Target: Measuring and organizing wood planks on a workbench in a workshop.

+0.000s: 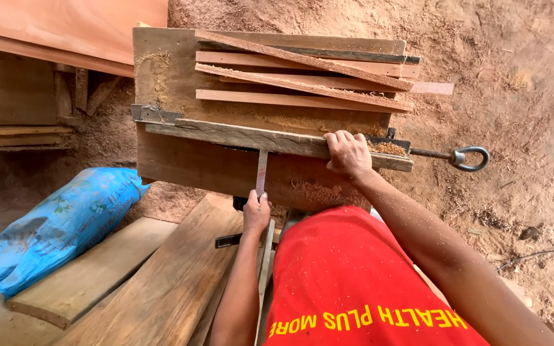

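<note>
The floor [514, 96] is bare reddish earth buried under sawdust, which heaps up toward the far side and spills around everything standing on it. In the middle stands a rough wooden counter [161, 77], its top dusted with shavings and carrying a loose stack of thin wood strips [302, 80] that lie crossed at slight angles, one end poking out past the right edge. Along the near edge of the counter runs a weathered grey plank [238, 136], and a metal rod with a ring end [469, 157] sticks out to the right from under it. The right hand [349, 154] lies on that plank near its right end, fingers curled over the far edge in a clenched grip on the wood. The left hand [256, 211] is lower, in front of the counter, its grip closed around the bottom of a narrow wood slat [261, 172] that stands nearly upright with its top end meeting the underside of the plank. Broad planks [161, 288] lie flat on the ground at lower left, and beside them slumps a blue woven sack [59, 224], bulging, with paler printed patches. A large reddish board [72, 29] leans across the upper left corner above darker timber frames.
</note>
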